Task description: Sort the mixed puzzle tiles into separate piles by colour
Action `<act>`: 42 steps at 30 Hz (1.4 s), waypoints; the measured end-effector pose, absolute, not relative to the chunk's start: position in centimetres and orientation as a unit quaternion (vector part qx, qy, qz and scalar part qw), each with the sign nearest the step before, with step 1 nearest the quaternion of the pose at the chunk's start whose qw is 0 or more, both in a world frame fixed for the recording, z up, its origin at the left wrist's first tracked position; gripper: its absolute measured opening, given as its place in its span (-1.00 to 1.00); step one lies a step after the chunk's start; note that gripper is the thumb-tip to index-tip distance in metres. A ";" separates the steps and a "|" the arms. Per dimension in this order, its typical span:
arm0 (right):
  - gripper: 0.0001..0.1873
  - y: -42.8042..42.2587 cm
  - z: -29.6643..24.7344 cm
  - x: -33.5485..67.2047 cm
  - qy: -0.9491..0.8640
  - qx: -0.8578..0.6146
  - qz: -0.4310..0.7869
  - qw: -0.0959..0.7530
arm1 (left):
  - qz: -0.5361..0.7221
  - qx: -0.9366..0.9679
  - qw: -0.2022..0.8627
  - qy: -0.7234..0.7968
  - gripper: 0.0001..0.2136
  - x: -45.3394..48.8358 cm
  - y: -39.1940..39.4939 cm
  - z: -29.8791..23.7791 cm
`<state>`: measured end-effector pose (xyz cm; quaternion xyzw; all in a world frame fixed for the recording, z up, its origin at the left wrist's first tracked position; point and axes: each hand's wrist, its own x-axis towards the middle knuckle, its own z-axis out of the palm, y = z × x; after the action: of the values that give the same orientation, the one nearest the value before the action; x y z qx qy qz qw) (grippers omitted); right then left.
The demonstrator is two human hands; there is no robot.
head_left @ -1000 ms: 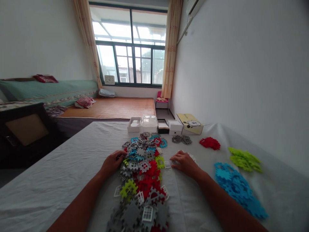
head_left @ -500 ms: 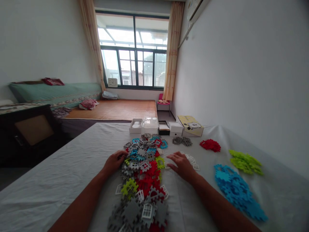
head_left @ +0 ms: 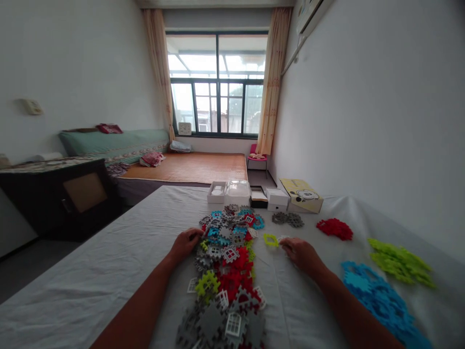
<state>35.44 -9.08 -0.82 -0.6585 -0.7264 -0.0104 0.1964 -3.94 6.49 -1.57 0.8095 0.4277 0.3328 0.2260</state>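
Note:
A long heap of mixed puzzle tiles, grey, red, blue, white and lime, runs down the middle of the white-sheeted table. My left hand rests with curled fingers on the heap's left edge, touching grey and blue tiles. My right hand lies to the right of the heap, fingers pinched at a small white tile, with a lime frame tile just off its fingertips. Sorted piles lie further right: red tiles, lime tiles, blue tiles and a few grey tiles.
Small white boxes and a yellow cartoon box line the table's far edge. Beyond are a low wooden platform bed, a dark cabinet at left, a pink stool and a window. A white wall runs close along the right.
My head has turned left, shifting the scene right. My right hand moved away from the heap to the right, and a lime frame tile now lies beside its fingertips. My left hand stayed put.

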 end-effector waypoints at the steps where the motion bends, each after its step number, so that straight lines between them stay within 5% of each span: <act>1: -0.71 -9.1 -0.7 35.4 -0.737 -0.644 -0.002 0.205 | 0.332 0.810 0.224 0.428 -0.77 -4.0 6.6 -1.7; 10: -0.72 -8.5 -0.2 37.6 -0.699 -0.668 -0.135 0.217 | 0.360 0.806 0.203 0.423 -0.74 -3.9 6.7 -2.1; 17: -0.73 -7.4 -2.0 32.5 -0.762 -0.623 -0.080 0.157 | 0.389 0.792 0.174 0.437 -0.74 -3.6 5.6 -0.8; 23: -0.72 -6.4 1.3 28.4 -0.776 -0.579 -0.010 0.248 | 0.333 0.839 0.140 0.406 -0.75 -0.9 3.4 2.9; 27: -0.36 -10.2 2.6 25.7 -0.800 -0.540 0.062 0.252 | 0.260 0.902 0.139 0.316 -0.64 -1.8 -1.8 4.7; 34: 0.28 -19.4 -2.0 23.2 -0.817 -0.525 0.126 0.205 | 0.127 0.941 0.170 0.263 -0.04 -7.4 -11.6 1.5; 42: -0.08 -13.5 -1.0 21.3 -0.817 -0.519 0.075 0.240 | 0.158 0.938 0.115 0.285 -0.09 -3.9 -9.1 -0.3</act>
<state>21.27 -13.48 -1.03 -0.5186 -0.8172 0.0753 0.2397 -3.93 -9.06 -0.34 0.9383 0.2853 0.1579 0.1153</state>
